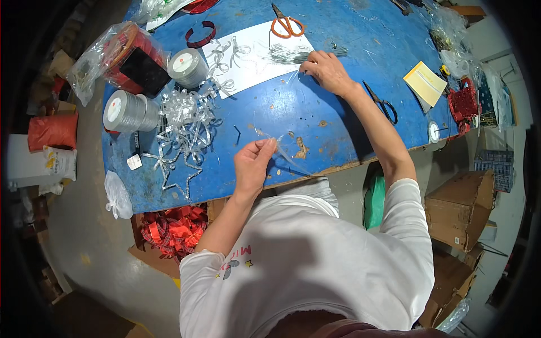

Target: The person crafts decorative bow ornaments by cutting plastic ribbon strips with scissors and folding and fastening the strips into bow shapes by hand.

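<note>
My left hand [253, 163] is raised over the near edge of the blue table [293, 107], its fingers pinched on a strip of clear silvery ribbon [290, 159] that trails to the right. My right hand [326, 70] reaches far across the table, fingertips resting on a bundle of thin silver wire ties [293, 53] at the edge of a white paper sheet [253, 62]. A heap of finished silver ribbon bows [186, 121] lies left of my left hand.
Two silver ribbon spools [127, 111] [187, 66] and a bagged red spool [132, 59] stand at the table's left. Orange scissors [286, 25] lie at the back, black scissors [382, 102] by my right forearm, yellow paper [425, 83] further right. Red bows [174, 230] and cardboard boxes [459, 208] sit below.
</note>
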